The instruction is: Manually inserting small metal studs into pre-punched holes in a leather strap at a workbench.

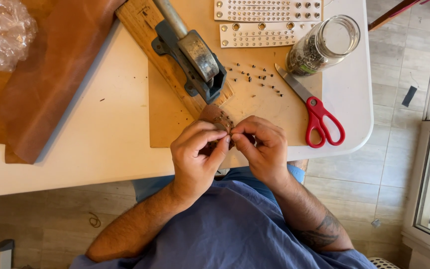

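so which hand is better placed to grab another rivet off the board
Probably the right hand: the loose rivets lie up on its side, and the left hand seems to be steadying the small leather piece.

One view only, from the wearer's head, looking almost straight down; the blue-shirted chest fills the bottom edge, the forearms rise toward mid-frame; the counter (100, 144) spreads across the upper half, its far side toward the top (near enough to pick out loose rivets); tiled floor (354, 184) shows right, a window frame (426, 164) beyond it.
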